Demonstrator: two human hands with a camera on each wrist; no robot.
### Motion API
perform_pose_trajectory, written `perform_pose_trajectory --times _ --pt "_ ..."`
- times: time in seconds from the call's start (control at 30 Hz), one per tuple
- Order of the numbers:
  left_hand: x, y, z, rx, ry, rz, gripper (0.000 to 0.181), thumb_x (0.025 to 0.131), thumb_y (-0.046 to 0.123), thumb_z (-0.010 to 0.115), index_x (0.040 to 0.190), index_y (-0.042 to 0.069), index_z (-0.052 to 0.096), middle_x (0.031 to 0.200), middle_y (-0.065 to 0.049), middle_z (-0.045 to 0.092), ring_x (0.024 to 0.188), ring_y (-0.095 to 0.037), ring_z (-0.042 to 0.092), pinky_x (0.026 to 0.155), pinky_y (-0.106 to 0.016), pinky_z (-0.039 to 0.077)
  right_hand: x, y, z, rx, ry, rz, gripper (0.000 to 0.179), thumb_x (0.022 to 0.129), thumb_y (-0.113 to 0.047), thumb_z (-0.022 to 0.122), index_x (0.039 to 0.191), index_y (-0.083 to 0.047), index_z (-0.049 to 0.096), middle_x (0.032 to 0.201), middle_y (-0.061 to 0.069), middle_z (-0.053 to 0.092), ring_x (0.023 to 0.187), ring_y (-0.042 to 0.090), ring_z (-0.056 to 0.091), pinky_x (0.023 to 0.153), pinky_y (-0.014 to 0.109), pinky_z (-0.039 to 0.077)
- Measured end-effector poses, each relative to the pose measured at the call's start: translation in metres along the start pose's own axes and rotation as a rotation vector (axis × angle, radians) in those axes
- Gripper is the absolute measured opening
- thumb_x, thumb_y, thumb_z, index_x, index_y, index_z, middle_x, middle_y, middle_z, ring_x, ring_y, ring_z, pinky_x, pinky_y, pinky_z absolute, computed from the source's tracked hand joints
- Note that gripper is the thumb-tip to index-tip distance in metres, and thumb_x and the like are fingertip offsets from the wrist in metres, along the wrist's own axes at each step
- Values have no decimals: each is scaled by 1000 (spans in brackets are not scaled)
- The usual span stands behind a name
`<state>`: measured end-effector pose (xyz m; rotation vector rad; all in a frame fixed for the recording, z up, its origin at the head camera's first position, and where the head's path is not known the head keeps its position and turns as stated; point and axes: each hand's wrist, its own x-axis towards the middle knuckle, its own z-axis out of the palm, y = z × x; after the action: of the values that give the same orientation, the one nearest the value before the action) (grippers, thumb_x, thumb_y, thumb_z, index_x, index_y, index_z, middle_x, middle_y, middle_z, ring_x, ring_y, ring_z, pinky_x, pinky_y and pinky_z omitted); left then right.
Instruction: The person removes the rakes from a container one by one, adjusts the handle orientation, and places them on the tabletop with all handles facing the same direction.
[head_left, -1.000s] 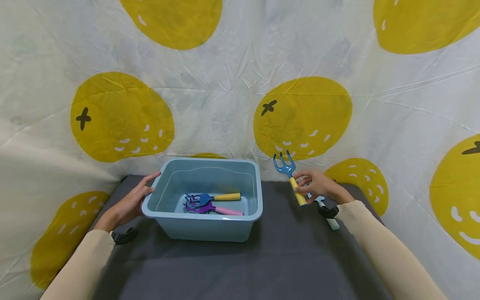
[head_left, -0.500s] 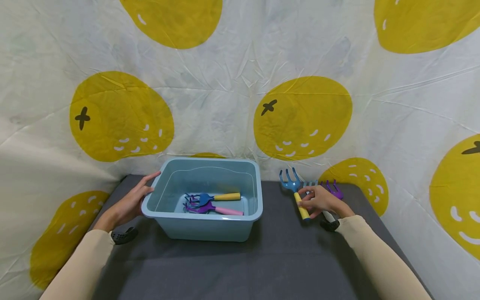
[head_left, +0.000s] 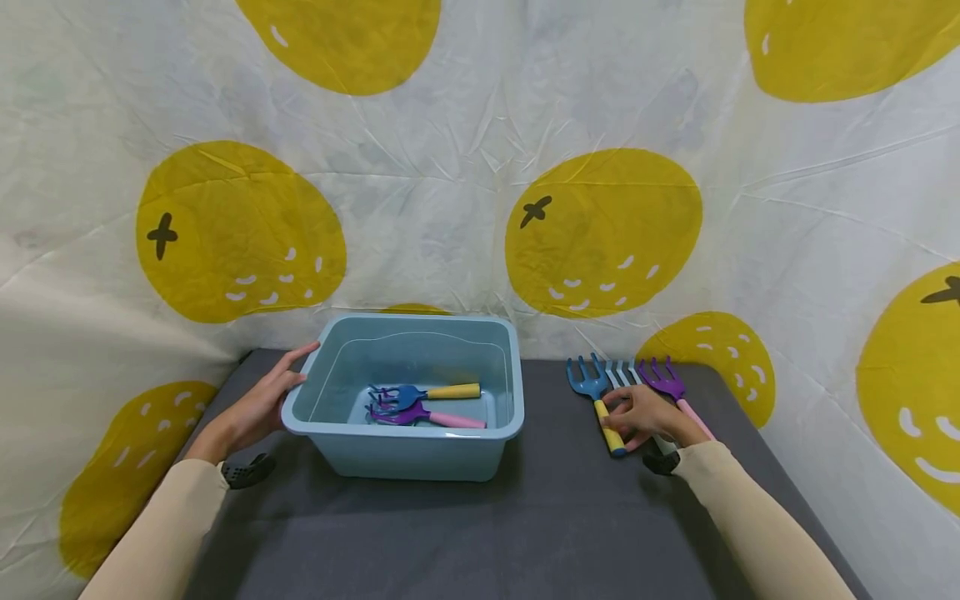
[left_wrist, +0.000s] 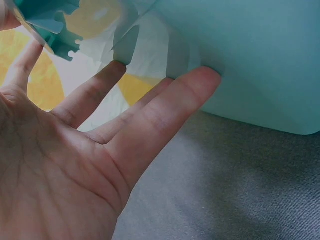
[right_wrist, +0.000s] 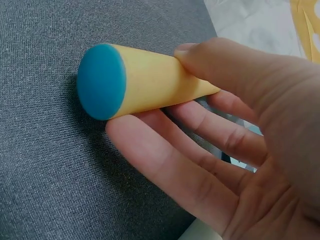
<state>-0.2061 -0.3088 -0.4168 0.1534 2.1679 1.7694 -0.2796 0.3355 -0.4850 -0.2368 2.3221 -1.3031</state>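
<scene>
My right hand (head_left: pixel 647 412) pinches the yellow handle of a blue hand fork (head_left: pixel 591 383) between thumb and fingertips. Its tines point to the far edge, and it lies close over the dark cloth. In the right wrist view the handle's blue end cap (right_wrist: pixel 101 81) faces the camera. A light-blue rake head (head_left: pixel 621 375) shows beside the fork, its handle mostly hidden under my hand. Right of it lies a purple fork (head_left: pixel 667 383) with a pink handle. My left hand (head_left: pixel 262 398) touches the left side of a blue-grey basin (head_left: pixel 412 457) with straight, spread fingers (left_wrist: pixel 155 115).
Inside the basin lie a blue fork with a yellow handle (head_left: pixel 453 392) and a purple fork with a pink handle (head_left: pixel 457 421), their tines overlapping. Dark cloth covers the table (head_left: pixel 465 533). A white sheet (head_left: pixel 435 233) with yellow prints hangs right behind.
My right hand has lowered the blue fork toward the cloth, from upright in the air to beside the light-blue rake. The purple fork at right has come into view. My left hand stays put.
</scene>
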Motion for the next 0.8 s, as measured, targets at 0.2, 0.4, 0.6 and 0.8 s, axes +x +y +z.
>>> perform_pose_trajectory --times 0.2,0.4,0.6,0.8 --pt "0 0 1 -1 -3 2 64 109 38 42 164 38 9 166 -17 6 135 -54 33 93 -53 52 -5 2 1 -8 18 -8 58 94 -12 75 142 9 50 102 16 70 81 29 69 64 51 60" --pt "-1 1 1 1 -5 7 63 110 37 41 164 38 9 166 -18 7 134 -53 35 92 -51 52 -7 1 1 -14 24 -12 55 94 -11 75 141 7 51 102 17 69 82 29 69 63 50 60" --pt "-2 1 1 8 0 2 64 109 37 41 164 38 8 167 -18 6 134 -54 35 91 -52 53 -6 2 1 -9 23 -7 54 94 -9 74 140 8 51 101 16 68 81 28 68 64 50 60" --pt "0 1 1 9 4 -4 64 109 39 41 164 39 8 167 -17 6 134 -54 34 93 -53 52 -6 1 0 -8 14 1 55 94 -10 74 141 8 51 103 18 68 83 27 68 64 50 60"
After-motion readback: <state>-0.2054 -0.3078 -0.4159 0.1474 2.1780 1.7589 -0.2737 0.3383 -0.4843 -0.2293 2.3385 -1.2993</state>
